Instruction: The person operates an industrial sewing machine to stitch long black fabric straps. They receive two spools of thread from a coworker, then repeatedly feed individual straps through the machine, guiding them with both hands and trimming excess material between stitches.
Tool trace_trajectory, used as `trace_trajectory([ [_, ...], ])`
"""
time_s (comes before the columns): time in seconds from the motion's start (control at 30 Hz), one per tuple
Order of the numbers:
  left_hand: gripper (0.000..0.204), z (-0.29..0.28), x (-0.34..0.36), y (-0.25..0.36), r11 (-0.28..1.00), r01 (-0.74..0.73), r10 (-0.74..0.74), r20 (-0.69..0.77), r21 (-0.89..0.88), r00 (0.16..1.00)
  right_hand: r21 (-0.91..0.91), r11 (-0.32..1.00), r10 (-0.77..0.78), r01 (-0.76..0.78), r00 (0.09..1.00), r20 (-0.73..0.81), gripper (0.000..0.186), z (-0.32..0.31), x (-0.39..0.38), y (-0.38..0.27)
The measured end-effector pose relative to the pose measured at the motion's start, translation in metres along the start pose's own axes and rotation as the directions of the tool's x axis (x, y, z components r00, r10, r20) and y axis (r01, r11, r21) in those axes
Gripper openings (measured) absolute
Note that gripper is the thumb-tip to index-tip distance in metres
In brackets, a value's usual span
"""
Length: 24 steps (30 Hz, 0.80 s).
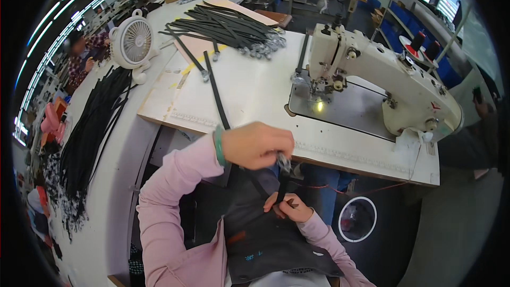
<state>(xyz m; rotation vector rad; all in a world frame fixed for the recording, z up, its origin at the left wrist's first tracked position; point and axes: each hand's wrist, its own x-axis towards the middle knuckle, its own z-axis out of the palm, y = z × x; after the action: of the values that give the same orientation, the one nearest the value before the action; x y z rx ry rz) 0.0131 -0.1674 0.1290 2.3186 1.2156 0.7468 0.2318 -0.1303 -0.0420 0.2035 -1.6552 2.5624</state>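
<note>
My left hand (257,144), a green bangle at its wrist, is raised at the table's front edge, fingers closed on a shiny buckle-like end piece (283,163) of a black strap (281,185). Lower, over my dark apron, my right hand (291,208) grips that strap with curled fingers; a small dark item at its thumb is too small to make out. Another black strap (217,90) lies across the white table (249,90), running down behind my left hand. The sewing machine (414,95) stands to the right, with a strap (303,53) beside its needle area.
Bundled straps (228,24) lie at the back of the table; more (95,122) hang over the left side table. A white fan (130,42) stands left. A white bin (357,218) is below right. Co-workers (79,53) are at left; a person's hand holding a phone (481,106) is far right.
</note>
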Motion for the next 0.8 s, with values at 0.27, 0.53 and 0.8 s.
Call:
trace_trajectory([
  [0.27,0.035,0.005,-0.012,-0.157,0.624,0.534,-0.225,-0.522,0.571,0.822,-0.420,0.886,0.052,-0.194,0.944,-0.327,0.022,-0.005,-0.005,0.016],
  [0.53,0.069,0.045,-0.018,-0.082,0.775,0.394,-0.315,-0.237,0.495,0.919,-0.368,0.904,0.106,-0.219,0.947,-0.303,0.023,-0.002,-0.001,-0.011],
  [0.8,0.046,0.047,0.045,-0.160,0.672,0.444,-0.228,-0.405,0.593,0.885,-0.122,0.985,0.056,-0.119,0.904,-0.424,0.025,0.000,0.039,-0.055],
])
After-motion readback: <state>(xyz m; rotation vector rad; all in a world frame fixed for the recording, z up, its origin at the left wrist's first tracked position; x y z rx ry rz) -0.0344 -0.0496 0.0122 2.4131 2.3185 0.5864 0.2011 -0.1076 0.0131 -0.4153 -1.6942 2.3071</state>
